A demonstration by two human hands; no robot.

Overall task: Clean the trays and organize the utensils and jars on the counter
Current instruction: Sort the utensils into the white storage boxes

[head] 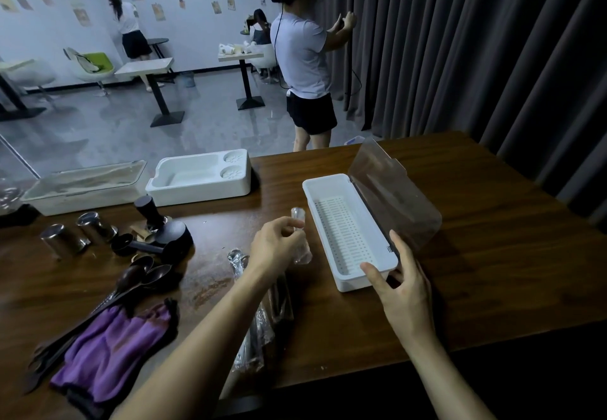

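While right hand gripped tray's near end at counter centre, left hand pinched a clear piece at tray's 9 o'clock.
Risk: open hinged lid at tray's 3 o'clock could fall shut, or light plastic tray skid on smooth wood if tugged; slick piece might slip. Tray white, long, slotted floor; shiny steel cups at 9, soft purple cloth at 7.

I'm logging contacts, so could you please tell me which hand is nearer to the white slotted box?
Right. The right hand grips the white slotted box at its near corner; the left hand is just off its left side, pinching a clear packet.
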